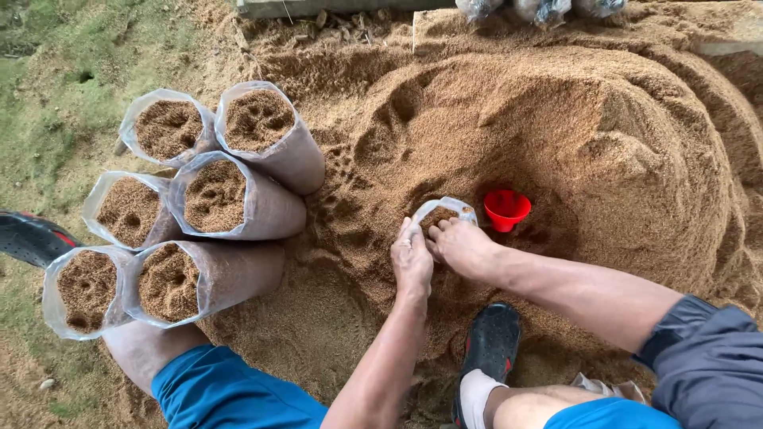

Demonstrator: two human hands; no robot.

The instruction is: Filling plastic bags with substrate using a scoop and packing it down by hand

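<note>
Where the fingers meet just left of the frame's centre, both hands pinch the rim of a small clear plastic bag (443, 211) partly sunk in the sawdust. The left hand (412, 259) curls its fingers narrow against the near edge of the bag's mouth, and the right hand (462, 245) closes its fingertips on the same rim from the right, so the two hands touch one another there. Brown sawdust shows inside the bag's opening. Just to the right of the bag a red cup (506, 209) lies tipped in a hollow of the sawdust heap (556, 127), which fills the upper right of the frame. Below the hands, at the bottom centre, a black shoe (493, 343) rests on the heap's foot. At the left of the frame six filled bags (230, 206) lie in pairs on their sides, mouths open toward the camera, packed with the same brown stuff. A second black shoe (32, 237) shows at the left edge on the grass.
</note>
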